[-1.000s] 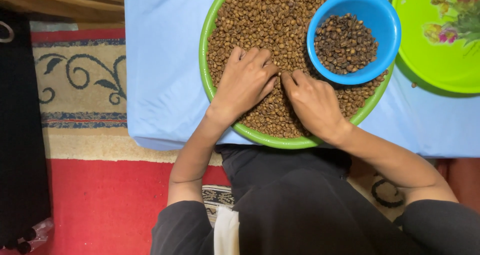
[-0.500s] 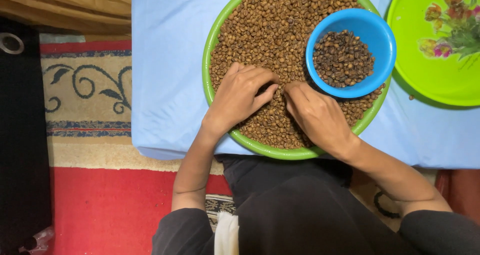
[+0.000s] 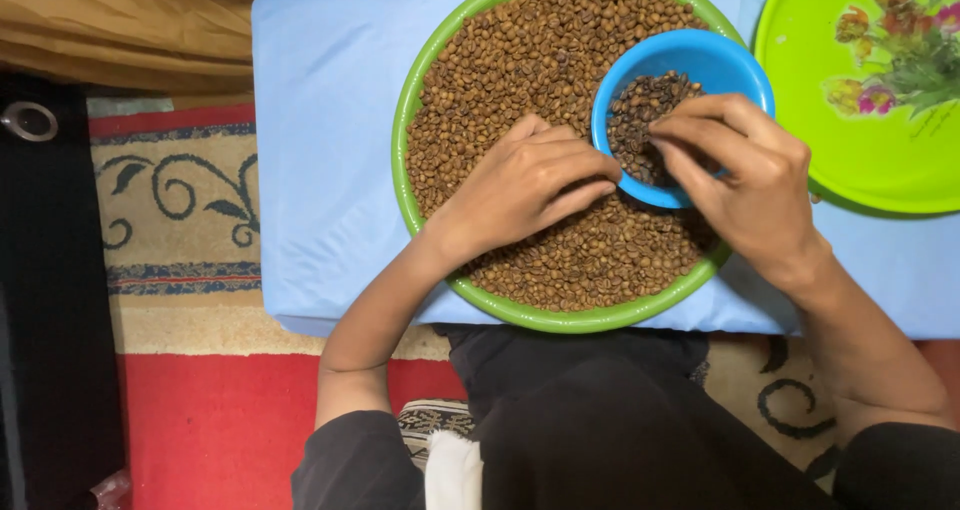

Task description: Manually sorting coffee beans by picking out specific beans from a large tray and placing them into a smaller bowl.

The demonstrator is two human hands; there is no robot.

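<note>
The low table (image 3: 320, 170) carries a pale blue cover; its near and left edges drop to a patterned rug (image 3: 180, 200). Bare cloth lies left of the large green tray (image 3: 402, 130), so that side offers open room. To the right, a second green tray with a flower print (image 3: 860, 150) sits just beside the first, leaving little clearance.

The large tray is filled with brown coffee beans (image 3: 520, 60): small, hard, dry, light singly, and likely to roll or scatter. Judged best taken as a fingertip pinch.

The blue bowl (image 3: 700, 55) rests on the beans at the tray's right side and holds darker beans (image 3: 640, 105). It looks light and may tip on the loose bed.

The left hand (image 3: 530, 185) lies palm-down on the beans, fingers loosely together, touching the bowl's near-left wall. The right hand (image 3: 745, 170) hangs over the bowl, fingertips (image 3: 665, 130) bunched; whether they pinch a bean cannot be told.
</note>
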